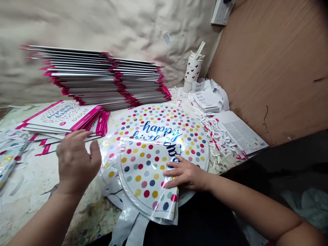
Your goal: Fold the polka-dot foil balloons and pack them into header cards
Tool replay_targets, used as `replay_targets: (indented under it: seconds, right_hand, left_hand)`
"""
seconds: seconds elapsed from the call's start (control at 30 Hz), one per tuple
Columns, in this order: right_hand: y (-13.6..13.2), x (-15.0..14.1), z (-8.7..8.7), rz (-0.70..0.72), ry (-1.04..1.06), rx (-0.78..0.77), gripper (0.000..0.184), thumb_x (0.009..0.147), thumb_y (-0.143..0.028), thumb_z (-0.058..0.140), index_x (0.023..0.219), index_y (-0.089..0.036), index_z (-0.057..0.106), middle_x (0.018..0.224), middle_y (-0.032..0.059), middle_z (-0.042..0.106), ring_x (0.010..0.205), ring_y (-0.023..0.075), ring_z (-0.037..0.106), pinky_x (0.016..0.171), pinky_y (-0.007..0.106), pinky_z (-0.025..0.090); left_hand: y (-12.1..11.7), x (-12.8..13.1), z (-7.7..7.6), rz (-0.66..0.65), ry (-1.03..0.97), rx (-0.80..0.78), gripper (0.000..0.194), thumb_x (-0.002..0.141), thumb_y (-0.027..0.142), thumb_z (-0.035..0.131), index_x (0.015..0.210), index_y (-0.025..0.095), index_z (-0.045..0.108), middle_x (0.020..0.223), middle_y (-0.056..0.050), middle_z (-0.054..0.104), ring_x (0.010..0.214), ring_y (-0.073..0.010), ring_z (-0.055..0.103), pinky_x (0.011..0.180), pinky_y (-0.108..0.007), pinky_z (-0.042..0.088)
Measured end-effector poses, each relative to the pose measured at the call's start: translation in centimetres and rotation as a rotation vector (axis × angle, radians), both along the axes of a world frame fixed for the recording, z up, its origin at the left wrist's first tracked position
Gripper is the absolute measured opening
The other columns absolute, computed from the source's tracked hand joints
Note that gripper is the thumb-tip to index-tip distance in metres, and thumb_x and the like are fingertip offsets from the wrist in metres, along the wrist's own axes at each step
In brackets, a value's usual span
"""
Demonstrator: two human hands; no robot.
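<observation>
My right hand (186, 173) lies with fingers spread on a folded foil balloon (143, 167), white with coloured dots. This balloon rests on flat round foil balloons (189, 136) printed with blue "happy birthday" lettering. Pale tails (130, 225) hang over the table's front edge. To the left, my left hand (77, 159) is raised above the table, its thumb apart from its fingers and nothing seen in it. Just beyond its fingertips sits a small pile of pink-edged printed card packages (63, 116); whether the fingers touch them I cannot tell.
Behind stands a tall leaning stack of pink-edged packages (107, 82). A tumbler with hearts (193, 70), a roll of labels (210, 95), paper scraps (220, 133) and a printed card (243, 133) are at right. More dotted foil (10, 153) lies far left.
</observation>
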State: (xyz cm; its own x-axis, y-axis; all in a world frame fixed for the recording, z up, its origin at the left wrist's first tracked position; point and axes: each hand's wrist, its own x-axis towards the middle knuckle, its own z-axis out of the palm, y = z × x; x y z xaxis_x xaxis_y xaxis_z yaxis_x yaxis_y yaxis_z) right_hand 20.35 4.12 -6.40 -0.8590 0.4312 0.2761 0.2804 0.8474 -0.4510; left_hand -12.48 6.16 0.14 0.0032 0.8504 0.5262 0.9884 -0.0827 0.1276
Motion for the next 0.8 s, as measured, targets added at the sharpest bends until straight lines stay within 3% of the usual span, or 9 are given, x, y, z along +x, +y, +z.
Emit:
replay_targets:
  seconds: [0.03, 0.1, 0.17, 0.23, 0.3, 0.4, 0.57, 0.7, 0.8]
  right_hand:
    - [0.1, 0.3, -0.3, 0.023, -0.029, -0.015, 0.027, 0.091, -0.025, 0.045, 0.111, -0.033, 0.061, 0.126, -0.0008, 0.056, 0.130, 0.0186, 0.035, 0.108, 0.046, 0.018]
    - [0.5, 0.6, -0.5, 0.059, -0.042, -0.009, 0.028, 0.091, -0.025, 0.044, 0.113, -0.033, 0.060, 0.127, -0.0008, 0.056, 0.131, 0.0181, 0.034, 0.108, 0.045, 0.020]
    - [0.8, 0.6, -0.4, 0.089, -0.049, 0.028, 0.027, 0.090, -0.024, 0.046, 0.112, -0.031, 0.061, 0.125, -0.0001, 0.057, 0.130, 0.0184, 0.035, 0.107, 0.044, 0.022]
    - [0.8, 0.5, -0.2, 0.104, -0.059, 0.073, 0.027, 0.089, -0.022, 0.049, 0.111, -0.029, 0.062, 0.123, 0.0014, 0.059, 0.127, 0.0187, 0.040, 0.106, 0.043, 0.026]
    - [0.3, 0.5, -0.4, 0.058, -0.042, 0.111, 0.026, 0.089, -0.022, 0.047, 0.110, -0.025, 0.062, 0.119, 0.0038, 0.062, 0.122, 0.0174, 0.046, 0.104, 0.039, 0.032]
    - [-0.5, 0.9, -1.1, -0.047, 0.032, 0.146, 0.027, 0.091, -0.021, 0.042, 0.107, -0.021, 0.064, 0.113, 0.0050, 0.065, 0.113, 0.0147, 0.055, 0.102, 0.034, 0.037]
    - [-1.2, 1.9, -1.3, -0.078, 0.123, 0.107, 0.026, 0.090, -0.019, 0.042, 0.103, -0.018, 0.065, 0.109, 0.0055, 0.066, 0.109, 0.0146, 0.058, 0.103, 0.034, 0.036]
    - [-1.3, 2.7, -0.5, 0.010, 0.139, -0.006, 0.026, 0.089, -0.017, 0.043, 0.102, -0.018, 0.065, 0.108, 0.0055, 0.067, 0.110, 0.0124, 0.057, 0.106, 0.034, 0.032]
    - [-0.9, 3.2, -0.1, -0.036, 0.107, -0.086, 0.028, 0.089, -0.017, 0.042, 0.109, -0.019, 0.061, 0.116, 0.0060, 0.063, 0.116, 0.0116, 0.053, 0.107, 0.034, 0.030]
  left_hand:
    - [0.1, 1.3, 0.5, -0.069, 0.003, 0.090, 0.043, 0.087, 0.026, 0.038, 0.130, 0.018, 0.038, 0.134, -0.008, 0.045, 0.124, -0.0278, 0.040, 0.106, -0.048, 0.029]
    - [0.4, 4.4, 0.3, -0.371, 0.044, 0.057, 0.042, 0.086, 0.019, 0.039, 0.128, 0.019, 0.043, 0.131, -0.007, 0.049, 0.121, -0.0239, 0.044, 0.105, -0.043, 0.033]
    - [0.9, 7.7, -1.0, -0.701, 0.133, -0.175, 0.042, 0.088, 0.020, 0.035, 0.128, 0.021, 0.046, 0.133, -0.006, 0.050, 0.124, -0.0219, 0.042, 0.104, -0.041, 0.035]
    - [1.5, 10.2, -2.7, -0.840, 0.229, -0.419, 0.045, 0.090, 0.028, 0.034, 0.133, 0.022, 0.042, 0.140, -0.005, 0.043, 0.131, -0.0246, 0.033, 0.106, -0.046, 0.030]
    - [1.9, 11.5, -4.0, -0.797, 0.268, -0.531, 0.050, 0.090, 0.036, 0.034, 0.137, 0.021, 0.036, 0.144, -0.007, 0.035, 0.134, -0.0290, 0.027, 0.105, -0.051, 0.026]
    - [2.1, 12.4, -4.7, -0.683, 0.257, -0.510, 0.052, 0.089, 0.033, 0.034, 0.138, 0.018, 0.033, 0.145, -0.011, 0.032, 0.134, -0.0324, 0.024, 0.104, -0.053, 0.025]
    - [2.7, 14.1, -4.6, -0.893, 0.261, -0.544, 0.052, 0.090, 0.030, 0.030, 0.141, 0.019, 0.027, 0.148, -0.006, 0.027, 0.136, -0.0270, 0.021, 0.108, -0.050, 0.016]
    - [3.2, 14.9, -5.0, -0.789, 0.226, -0.583, 0.053, 0.092, 0.037, 0.025, 0.141, 0.019, 0.026, 0.148, -0.007, 0.025, 0.136, -0.0285, 0.021, 0.107, -0.052, 0.015]
    - [3.1, 14.9, -5.2, -0.793, 0.226, -0.571, 0.053, 0.092, 0.037, 0.025, 0.141, 0.020, 0.025, 0.149, -0.006, 0.024, 0.136, -0.0281, 0.020, 0.107, -0.052, 0.014]
